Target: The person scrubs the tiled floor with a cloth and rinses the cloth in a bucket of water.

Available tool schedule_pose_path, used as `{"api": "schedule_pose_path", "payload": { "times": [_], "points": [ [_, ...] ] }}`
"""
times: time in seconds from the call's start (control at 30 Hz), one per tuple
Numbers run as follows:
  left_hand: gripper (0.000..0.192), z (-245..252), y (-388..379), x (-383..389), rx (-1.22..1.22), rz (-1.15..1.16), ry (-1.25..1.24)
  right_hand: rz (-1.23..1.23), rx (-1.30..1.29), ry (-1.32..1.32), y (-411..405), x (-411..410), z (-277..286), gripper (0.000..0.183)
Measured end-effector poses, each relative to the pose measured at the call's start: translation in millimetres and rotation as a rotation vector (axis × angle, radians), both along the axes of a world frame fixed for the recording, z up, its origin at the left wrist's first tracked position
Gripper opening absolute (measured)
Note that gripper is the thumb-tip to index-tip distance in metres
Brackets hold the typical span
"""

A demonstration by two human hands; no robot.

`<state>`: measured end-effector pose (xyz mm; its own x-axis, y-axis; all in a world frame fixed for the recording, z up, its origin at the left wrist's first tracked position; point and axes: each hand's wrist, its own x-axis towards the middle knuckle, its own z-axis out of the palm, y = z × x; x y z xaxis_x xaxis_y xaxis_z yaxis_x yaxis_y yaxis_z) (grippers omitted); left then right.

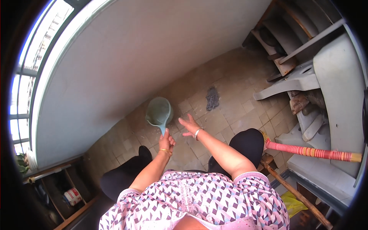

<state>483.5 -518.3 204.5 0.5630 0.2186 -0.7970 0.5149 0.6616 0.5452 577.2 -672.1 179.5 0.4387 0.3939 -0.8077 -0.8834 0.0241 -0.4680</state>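
Note:
My left hand [166,141] grips the handle of a pale blue plastic dipper [159,110], which has a small pouring lip on its left side. The dipper is held above the tiled floor [198,143], close to the foot of the white wall. To the right of the dipper, my right hand [189,126] reaches forward with fingers spread and nothing in it. Beyond that hand, a dark grey patch [212,99] of what looks like mortar or paste lies on the tiles. What the dipper contains, if anything, is hard to make out.
A white wall [138,54] rises ahead, with a barred window [26,86] at left. On the right are grey-white slabs [339,100], stones [299,103], a broom with a red-banded handle [310,151] and a wooden stick [299,197]. A low shelf [69,220] stands at lower left.

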Motion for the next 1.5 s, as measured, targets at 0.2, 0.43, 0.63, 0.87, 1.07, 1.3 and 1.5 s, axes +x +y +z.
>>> {"api": "schedule_pose_path", "payload": {
  "times": [0.2, 0.43, 0.63, 0.87, 1.07, 1.3, 1.5],
  "points": [
    [0.022, 43, -65, 17, -0.045, -0.524, -0.138, -0.381, 0.291, 0.194, -38, -17, 25, 0.083],
    [0.041, 58, -97, 42, 0.172, -1.362, -0.377, -0.891, 0.358, 0.089, -100, -24, 17, 0.018],
    [0.049, 82, -33, 53, 0.779, -1.610, -0.388, -0.909, 0.089, 0.430, -157, 28, 49, 0.015],
    [0.044, 94, 56, 47, 0.928, -1.505, -0.104, -0.753, 0.421, -0.218, -178, 169, 178, 0.013],
    [0.043, 91, 66, 43, 0.940, -1.471, -0.154, -0.748, 0.415, -0.359, -197, 251, 262, 0.016],
    [0.041, 90, 70, 41, 0.914, -1.457, -0.190, -0.607, 0.323, -0.261, -252, 217, 220, 0.019],
    [0.035, 74, 46, 49, 0.669, -1.292, -0.089, -0.598, 0.086, -0.020, -250, 119, 126, 0.007]
  ]
}}
